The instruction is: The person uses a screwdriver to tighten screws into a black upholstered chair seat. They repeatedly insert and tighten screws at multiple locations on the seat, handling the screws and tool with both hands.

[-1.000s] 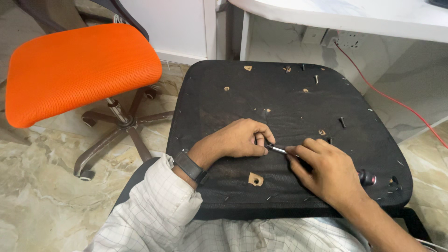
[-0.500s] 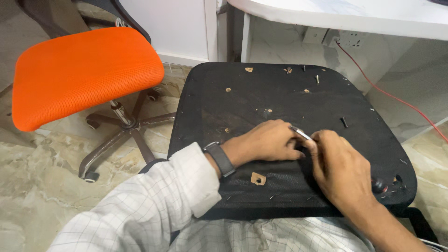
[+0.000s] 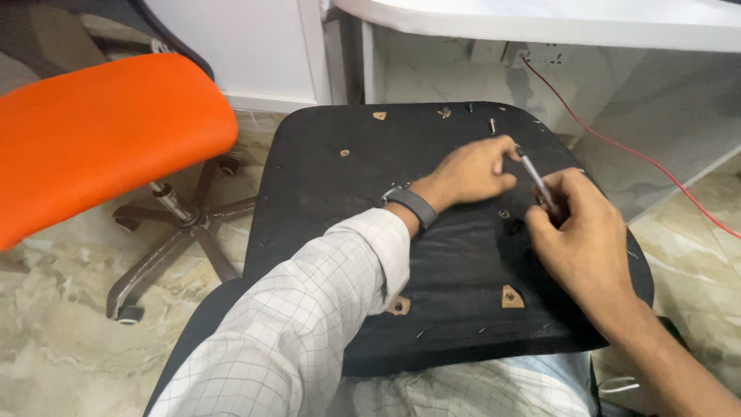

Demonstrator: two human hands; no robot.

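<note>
A black upturned seat base [image 3: 332, 201] rests across my lap. My right hand [image 3: 575, 232] grips a thin metal tool [image 3: 532, 176] whose tip points up and away over the board. My left hand [image 3: 475, 168], with a dark watch on the wrist, lies on the board with its fingertips at the tool's upper end. Whether it pinches the tip or a small part there is too small to tell. A loose screw [image 3: 492, 123] lies just beyond the left hand. Small tan patches [image 3: 511, 297] mark holes in the board near my right wrist.
An orange swivel chair [image 3: 100, 131] on a brown star base stands at the left on a marble floor. A white desk [image 3: 556, 23] runs along the top, with a wall socket and a red cable [image 3: 641, 158] trailing down at the right.
Both hands have moved toward the far right part of the board. The tool now points up and away instead of lying sideways between the hands. My view has shifted closer.
</note>
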